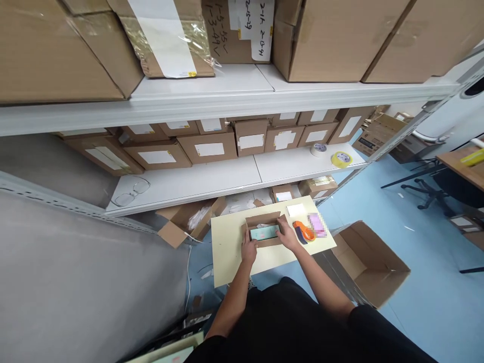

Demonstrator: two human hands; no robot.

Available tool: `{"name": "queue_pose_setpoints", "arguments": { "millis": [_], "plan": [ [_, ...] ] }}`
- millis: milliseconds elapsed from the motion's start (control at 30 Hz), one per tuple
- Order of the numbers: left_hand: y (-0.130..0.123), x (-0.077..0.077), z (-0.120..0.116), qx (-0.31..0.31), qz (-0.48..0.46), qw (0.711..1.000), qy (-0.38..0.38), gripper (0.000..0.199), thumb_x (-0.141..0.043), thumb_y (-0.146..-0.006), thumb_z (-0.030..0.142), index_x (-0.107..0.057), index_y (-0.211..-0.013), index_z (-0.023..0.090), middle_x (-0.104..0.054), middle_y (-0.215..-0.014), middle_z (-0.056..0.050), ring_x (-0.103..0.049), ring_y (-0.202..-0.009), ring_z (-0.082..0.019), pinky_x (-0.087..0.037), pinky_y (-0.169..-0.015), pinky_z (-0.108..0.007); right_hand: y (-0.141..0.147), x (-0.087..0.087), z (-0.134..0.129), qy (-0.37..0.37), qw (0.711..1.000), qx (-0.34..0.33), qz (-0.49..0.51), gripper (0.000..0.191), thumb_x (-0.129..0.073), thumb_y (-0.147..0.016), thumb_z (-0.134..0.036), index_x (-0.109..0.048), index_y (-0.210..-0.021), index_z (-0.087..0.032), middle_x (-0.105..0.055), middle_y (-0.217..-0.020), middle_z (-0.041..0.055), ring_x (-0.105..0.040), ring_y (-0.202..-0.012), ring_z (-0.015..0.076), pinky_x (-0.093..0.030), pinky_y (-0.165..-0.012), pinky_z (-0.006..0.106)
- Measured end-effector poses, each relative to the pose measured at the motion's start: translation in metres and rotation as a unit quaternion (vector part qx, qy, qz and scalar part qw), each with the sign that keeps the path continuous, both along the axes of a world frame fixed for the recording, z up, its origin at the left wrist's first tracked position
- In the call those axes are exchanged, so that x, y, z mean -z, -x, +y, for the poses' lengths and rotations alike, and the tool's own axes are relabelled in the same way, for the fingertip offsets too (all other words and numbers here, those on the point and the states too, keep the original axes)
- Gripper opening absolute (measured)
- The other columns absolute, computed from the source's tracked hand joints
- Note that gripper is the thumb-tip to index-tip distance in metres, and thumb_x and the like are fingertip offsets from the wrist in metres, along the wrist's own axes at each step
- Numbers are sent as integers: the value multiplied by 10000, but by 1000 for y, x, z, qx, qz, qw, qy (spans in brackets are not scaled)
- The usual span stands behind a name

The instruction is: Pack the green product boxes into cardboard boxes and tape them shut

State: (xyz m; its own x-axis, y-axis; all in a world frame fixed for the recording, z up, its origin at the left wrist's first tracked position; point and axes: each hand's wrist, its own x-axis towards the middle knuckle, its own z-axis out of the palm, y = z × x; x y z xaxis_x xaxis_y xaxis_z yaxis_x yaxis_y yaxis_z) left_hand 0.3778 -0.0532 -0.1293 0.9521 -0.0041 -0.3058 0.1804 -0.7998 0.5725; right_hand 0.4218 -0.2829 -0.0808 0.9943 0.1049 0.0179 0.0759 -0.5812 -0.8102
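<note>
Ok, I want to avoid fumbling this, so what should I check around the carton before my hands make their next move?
1. Left hand at the left end of the green box: ok.
2. Right hand at its right end: ok.
3. Green box lying between the flaps of the small carton: ok.
4. Green box resting flat on the carton's bottom: cannot tell, the bottom is hidden.
5. Carton flaps closed: not ok, the front and back ones stand open.
6. Orange tape dispenser on the table, right of the carton: ok.
</note>
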Motion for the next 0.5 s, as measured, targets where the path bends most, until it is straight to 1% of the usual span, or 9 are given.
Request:
{"name": "queue_pose_setpoints", "arguments": {
  "millis": [100,167,233,367,433,500],
  "plan": [
    [3,-7,-11,-17,-20,999,-21,245,-636,-839,168,-772,-1043,176,-289,-1718,-77,-207,-1600,-324,-292,-1266,-472,1,-8,-4,2,999,-53,-5,625,-602,-879,-280,-540,-1498,-211,-562,-1524,141,-480,-1458,304,-388,-1223,535],
    [10,-13,-22,-28,-44,999,-8,212,-645,-835,174,-768,-1008,174,-334,-1699,-70,-219,-1594,-336,-321,-1256,-485,-1,-18,-11,1,997,-80,-8,620,-602,-886,-275,-541,-1499,-206,-555,-1528,152,-476,-1460,309,-400,-1212,537],
    [20,-20,-36,-41,-72,996,16,174,-632,-847,165,-757,-968,176,-350,-1691,-55,-237,-1588,-332,-355,-1241,-478,-4,-28,-21,4,994,-106,-11,614,-593,-894,-267,-537,-1503,-206,-573,-1509,150,-507,-1432,307,-427,-1190,529],
    [52,-34,-68,-97,-117,988,31,163,-608,-881,141,-752,-938,194,-338,-1697,-38,-276,-1575,-321,-388,-1230,-467,-9,-46,-44,8,989,-147,-30,596,-564,-919,-276,-527,-1512,-222,-608,-1467,134,-554,-1379,296,-443,-1174,519],
    [73,-41,-84,-129,-145,981,25,175,-614,-890,143,-763,-958,203,-339,-1695,-39,-300,-1565,-323,-383,-1240,-481,-7,-51,-53,0,985,-166,-46,589,-550,-938,-298,-515,-1521,-224,-598,-1478,134,-535,-1399,295,-425,-1190,520],
    [96,-47,-100,-163,-168,972,15,199,-609,-904,149,-774,-997,210,-336,-1695,-47,-320,-1556,-324,-368,-1253,-504,-1,-54,-59,-13,980,-188,-63,598,-540,-949,-306,-490,-1539,-221,-549,-1531,134,-480,-1453,289,-391,-1221,511]
  ]
}}
